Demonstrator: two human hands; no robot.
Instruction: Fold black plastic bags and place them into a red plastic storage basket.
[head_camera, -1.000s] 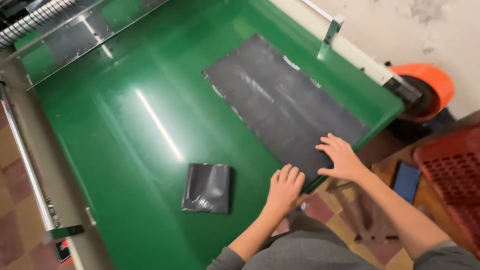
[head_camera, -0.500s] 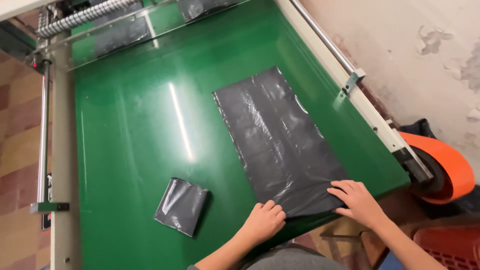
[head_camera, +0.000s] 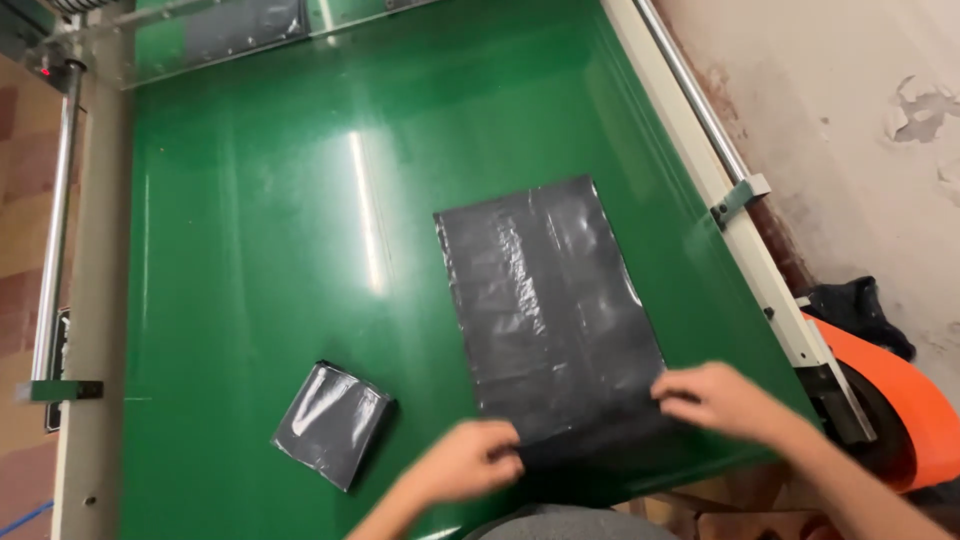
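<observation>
Black plastic bag, laid out flat on the green belt — that's what I've got both hands on right now. It sits a bit right of centre, long side running from roughly 12 o'clock down to 6 o'clock, with the near edge right at my end of the belt.

My left hand pinches the near-left corner at about 7 o'clock of the sheet, fingers curled shut on the plastic. My right hand grips the near-right corner at about 5 o'clock, thumb and fingers closed on the edge. Holding both near corners at once keeps the thin film taut and square, so it doesn't wrinkle or slide around on the slick surface — at least that's my read on why I'm gripping it this way.

Off at 8 o'clock from the flat bag there's a folded black bag, a small square packet lying well apart from my hands, parked out of the way. At 3 o'clock, past the metal side rail, an orange roll pokes out beside the machine. More dark plastic shows under the clear guard at the far end, 11 o'clock.
</observation>
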